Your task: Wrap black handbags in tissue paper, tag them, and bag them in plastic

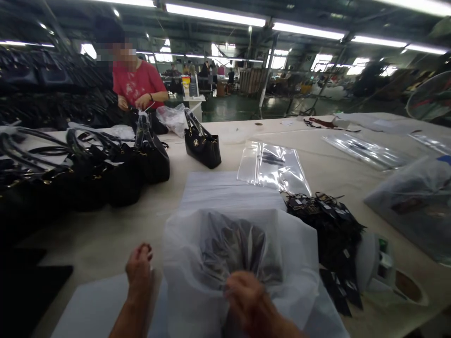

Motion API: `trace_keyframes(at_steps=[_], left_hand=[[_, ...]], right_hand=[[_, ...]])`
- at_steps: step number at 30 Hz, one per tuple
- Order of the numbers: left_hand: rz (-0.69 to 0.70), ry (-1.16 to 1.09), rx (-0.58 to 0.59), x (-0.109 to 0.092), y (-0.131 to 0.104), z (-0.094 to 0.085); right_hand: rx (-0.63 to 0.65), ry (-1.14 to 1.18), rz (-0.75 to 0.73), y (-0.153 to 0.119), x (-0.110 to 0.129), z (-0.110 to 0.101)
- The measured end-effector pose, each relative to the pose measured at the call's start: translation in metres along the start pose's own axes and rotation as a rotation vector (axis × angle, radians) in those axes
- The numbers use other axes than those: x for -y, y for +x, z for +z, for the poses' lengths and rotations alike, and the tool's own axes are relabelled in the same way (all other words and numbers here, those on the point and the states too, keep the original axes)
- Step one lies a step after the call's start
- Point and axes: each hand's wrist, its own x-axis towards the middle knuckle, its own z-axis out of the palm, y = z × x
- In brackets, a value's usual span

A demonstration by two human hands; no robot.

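Left hand: hovers just left of the white wrap, with fingers curled in toward the thumb; too blurred to tell whether pinching anything.
Right hand: closed around the near end of the grey bundle, at the point of the gather.
Gap between hands: crossed by the wrap's left margin; to be closed rightward from the left hand, probably, for any two-handed hold.
Nearer hand: the right, already touching; the left, well apart from the grey.
Bundle's place: ahead and to the right of the left hand, straight out beyond the right fist, in the middle of the wrap.
Long axis: hard to name; fans away from the fist toward the far side of the table, wider there than at the grip.
Bundle's look, left to right: dull grey folds first, then shinier, darker pleats, then smoother grey toward the right edge; thin and crinkled, likely soft.
Wrap's look: whitish, semi-translucent, rumpled; spreads all around the grey; cannot tell whether over or under it.
Right of the wrap: black tags, heaped close by.
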Motion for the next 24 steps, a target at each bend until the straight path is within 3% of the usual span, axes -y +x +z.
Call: trace_keyframes(at_steps=[2, 4, 6, 8, 10, 12, 14, 17, 20, 22, 24], left_hand=[[0.164, 0.069, 0.064, -0.022, -0.009, -0.004], [0.519, 0.164, 0.310, -0.040, -0.036, 0.011], [0.707, 0.227, 0.601, -0.043, -0.067, 0.040], [0.714, 0.253, 0.790, -0.030, -0.088, 0.074], [0.670, 0.282, 0.874, -0.006, -0.092, 0.099], [0.655, 0.296, 0.900, 0.015, -0.086, 0.109], [0.659, 0.283, 0.910, 0.025, -0.078, 0.107], [0.638, 0.241, 0.925, 0.020, -0.073, 0.090], [0.541, 0.162, 0.803, 0.021, -0.073, 0.050], [0.398, 0.135, 0.556, 0.037, -0.073, 0.005], [0.180, 0.169, 0.203, 0.065, -0.076, -0.053]], right_hand=[[-0.295, -0.371, -0.056, 0.023, -0.014, -0.041], [-0.472, -0.651, -0.028, 0.047, -0.036, -0.067], [-0.511, -0.815, 0.034, 0.062, -0.063, -0.072], [-0.508, -0.891, 0.064, 0.066, -0.085, -0.063], [-0.510, -0.928, 0.045, 0.064, -0.101, -0.053], [-0.527, -0.947, 0.003, 0.062, -0.107, -0.048], [-0.542, -0.937, -0.034, 0.064, -0.106, -0.050], [-0.589, -0.893, -0.109, 0.069, -0.085, -0.048], [-0.504, -0.753, -0.354, 0.067, -0.043, -0.012], [-0.276, -0.568, -0.590, 0.062, -0.011, 0.034], [0.046, -0.375, -0.797, 0.055, 0.017, 0.091]])
